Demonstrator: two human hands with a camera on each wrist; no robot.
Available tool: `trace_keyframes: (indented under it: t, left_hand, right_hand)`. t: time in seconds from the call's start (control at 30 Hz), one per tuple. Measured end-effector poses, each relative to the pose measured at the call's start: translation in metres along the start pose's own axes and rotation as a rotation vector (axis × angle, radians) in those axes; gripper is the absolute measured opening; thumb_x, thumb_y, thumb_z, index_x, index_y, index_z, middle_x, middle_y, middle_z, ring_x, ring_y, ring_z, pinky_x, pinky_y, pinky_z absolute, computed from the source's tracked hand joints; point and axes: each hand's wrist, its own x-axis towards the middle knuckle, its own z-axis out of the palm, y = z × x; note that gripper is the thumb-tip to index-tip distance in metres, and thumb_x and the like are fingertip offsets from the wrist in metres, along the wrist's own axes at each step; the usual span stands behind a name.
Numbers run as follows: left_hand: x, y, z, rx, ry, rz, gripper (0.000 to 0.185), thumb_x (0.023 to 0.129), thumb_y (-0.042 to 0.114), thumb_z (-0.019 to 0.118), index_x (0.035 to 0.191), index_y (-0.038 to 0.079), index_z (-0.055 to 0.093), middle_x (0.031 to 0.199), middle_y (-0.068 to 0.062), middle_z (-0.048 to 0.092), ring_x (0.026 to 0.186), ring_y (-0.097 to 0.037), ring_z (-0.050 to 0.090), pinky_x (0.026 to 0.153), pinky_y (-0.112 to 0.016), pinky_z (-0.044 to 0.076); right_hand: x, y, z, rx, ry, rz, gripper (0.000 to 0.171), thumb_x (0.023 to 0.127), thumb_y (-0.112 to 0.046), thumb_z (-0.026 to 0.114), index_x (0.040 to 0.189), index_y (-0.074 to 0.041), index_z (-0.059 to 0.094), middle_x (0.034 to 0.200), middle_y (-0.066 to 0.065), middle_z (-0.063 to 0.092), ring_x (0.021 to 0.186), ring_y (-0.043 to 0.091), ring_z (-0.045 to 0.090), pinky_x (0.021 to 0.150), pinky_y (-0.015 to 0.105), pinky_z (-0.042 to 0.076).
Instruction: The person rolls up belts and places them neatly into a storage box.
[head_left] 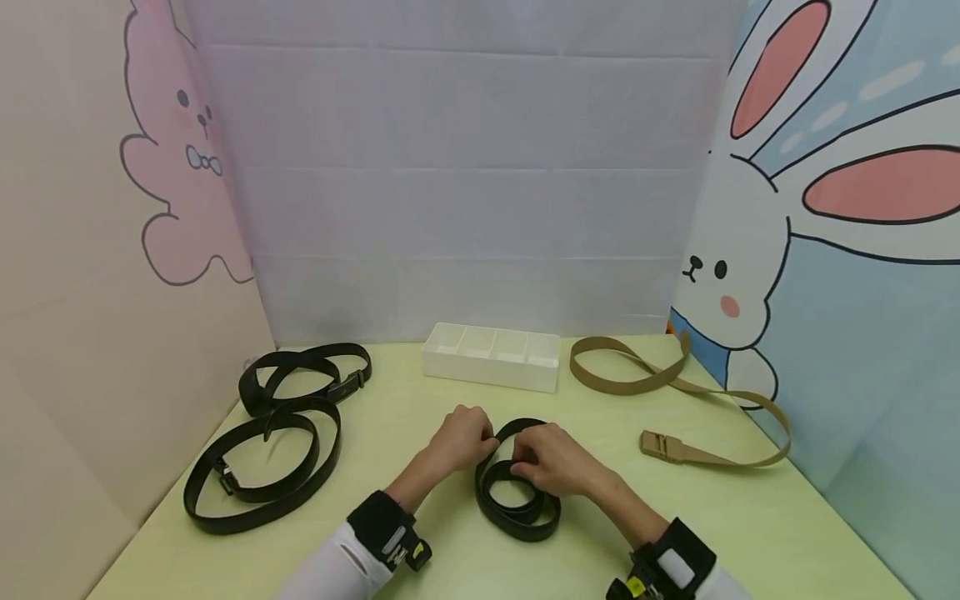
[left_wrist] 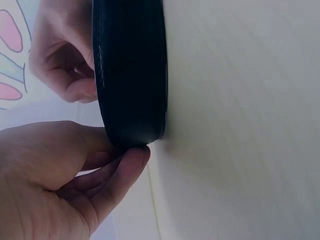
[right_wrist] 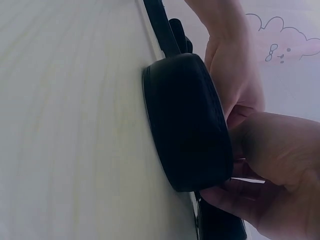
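Black belt (head_left: 517,500) coil partly hidden by both hands

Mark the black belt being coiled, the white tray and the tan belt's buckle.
black belt (head_left: 517,518), head view, near edge of coil
white tray (head_left: 487,372), head view, front wall
tan belt's buckle (head_left: 660,445), head view, buckle body

It looks like a staged recording booth rather than a home: a pale green table (head_left: 750,517) boxed in by a plain white backdrop (head_left: 465,183) and cartoon rabbit panels (head_left: 825,208), with belts (head_left: 262,467) and a white tray (head_left: 491,357) laid out.
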Motion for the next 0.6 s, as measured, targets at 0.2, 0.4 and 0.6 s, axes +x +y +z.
trace_keyframes:
  t: [0.2,0.4,0.6]
  left_hand:
    - [-0.002,0.003,0.007,-0.036,-0.01,0.047,0.023,0.101,0.012,0.082,0.079,0.009,0.085,0.066,0.006,0.072,0.058,-0.004,0.053,0.056,-0.02,0.041]
    - [-0.016,0.005,0.0,-0.083,-0.003,0.036,0.015,0.098,0.011,0.085,0.083,0.007,0.086,0.076,-0.001,0.081,0.06,-0.004,0.06,0.057,-0.022,0.047]
    - [-0.037,0.011,-0.009,-0.088,0.002,-0.014,0.023,0.098,0.011,0.081,0.075,0.01,0.083,0.063,0.006,0.071,0.053,-0.005,0.052,0.053,-0.021,0.041]
  right_hand:
    - [-0.001,-0.001,0.002,-0.004,-0.005,-0.01,0.01,0.101,-0.006,0.083,0.092,-0.01,0.078,0.084,-0.003,0.076,0.073,-0.005,0.058,0.068,0.02,0.05]
    - [-0.001,-0.001,0.001,0.013,-0.018,0.014,0.012,0.101,-0.007,0.082,0.091,-0.012,0.078,0.083,-0.005,0.074,0.072,-0.005,0.056,0.068,0.02,0.049]
    - [-0.002,0.001,0.0,0.006,-0.011,0.012,0.013,0.101,-0.008,0.082,0.09,-0.011,0.077,0.082,-0.005,0.074,0.071,-0.005,0.056,0.066,0.02,0.049]
